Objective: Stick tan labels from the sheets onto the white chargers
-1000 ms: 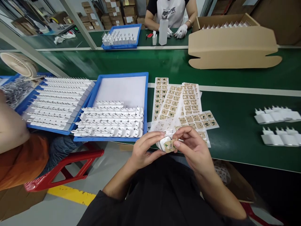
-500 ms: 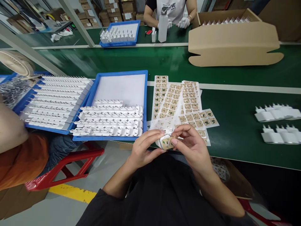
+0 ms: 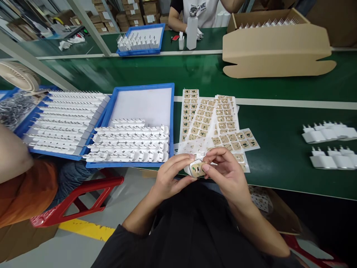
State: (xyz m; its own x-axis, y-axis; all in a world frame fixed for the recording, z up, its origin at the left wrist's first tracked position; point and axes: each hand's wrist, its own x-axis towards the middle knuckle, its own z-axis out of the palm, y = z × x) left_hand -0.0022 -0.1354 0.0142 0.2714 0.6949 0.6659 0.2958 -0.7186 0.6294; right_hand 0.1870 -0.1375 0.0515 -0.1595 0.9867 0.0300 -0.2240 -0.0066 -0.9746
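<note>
Near the table's front edge, a white plug housing (image 3: 190, 170) is gripped between the fingers and thumb of my left hand (image 3: 170, 175). A tan sticker (image 3: 196, 168) with a printed pattern lies over its face. My right hand (image 3: 227, 173) pinches the sticker's right edge between thumb and forefinger. Right behind my hands, overlapping sheets of tan stickers (image 3: 202, 119) spread over the green table (image 3: 279, 149). Left of them stands a blue tray (image 3: 172, 111) holding rows of white housings (image 3: 131, 146).
Another blue tray (image 3: 69, 154) of white parts is at the left, beside a person's arm (image 3: 12, 158). White housings (image 3: 326, 162) stand at the far right. Behind are a cardboard box (image 3: 279, 52), a bottle (image 3: 192, 29) and a person (image 3: 202, 13).
My hands stay almost in place, still on the housing and sticker. Across the table, the other person's hand at the right has lifted away from the tabletop.
</note>
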